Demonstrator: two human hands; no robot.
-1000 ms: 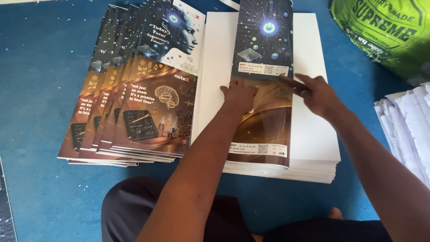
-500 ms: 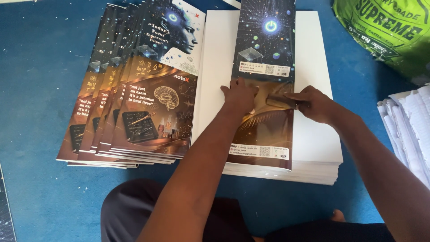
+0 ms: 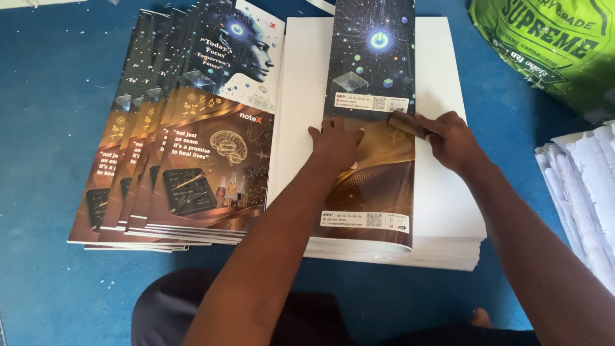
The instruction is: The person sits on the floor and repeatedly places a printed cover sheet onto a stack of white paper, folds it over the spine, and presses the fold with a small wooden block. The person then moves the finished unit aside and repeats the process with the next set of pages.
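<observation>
Soft daylight, sharp focus, glossy glare

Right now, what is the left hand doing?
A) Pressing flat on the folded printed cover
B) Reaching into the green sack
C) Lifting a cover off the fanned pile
A: the left hand lies palm-down on the folded cover atop the white paper stack.

The single head camera looks steeply down from close above, facing the white paper stack at twelve o'clock, with the blue floor around.
</observation>
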